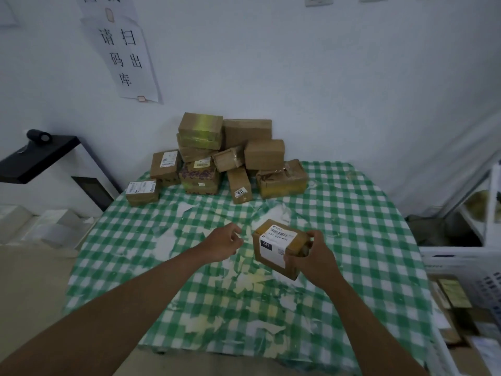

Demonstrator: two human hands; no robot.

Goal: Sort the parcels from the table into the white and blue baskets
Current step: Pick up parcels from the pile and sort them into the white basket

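the right hand (315,260) holds a small brown parcel (279,249) in the lower centre of the frame, just above the worktop (352,213) with its green-and-white checked cloth. its grip is closed on the parcel's right end, thumb on top and fingers wrapped round the near side. the parcel is tilted, and a white label (273,244) with a barcode and a dark tag reading 231 faces up.

the left hand (223,242) hovers just left of the parcel, apart from it, its grip half curled and holding nothing.

at the upper centre of the frame, at the far edge of the worktop against the wall, sits a pile of brown parcels (225,156), stacked 2 or 3 high. 1 flat parcel with a white label (142,191) lies at the pile's left edge, and a narrow one marked 1011 (239,185) leans at the front.

at the right edge of the frame stands a white basket (461,260) with a perforated wall, well apart from the hands; brown parcels (455,294) lie inside it.

a paper sign (127,55) with chinese characters hangs on the wall at the upper left, and a black shelf (40,158) juts out at the left.
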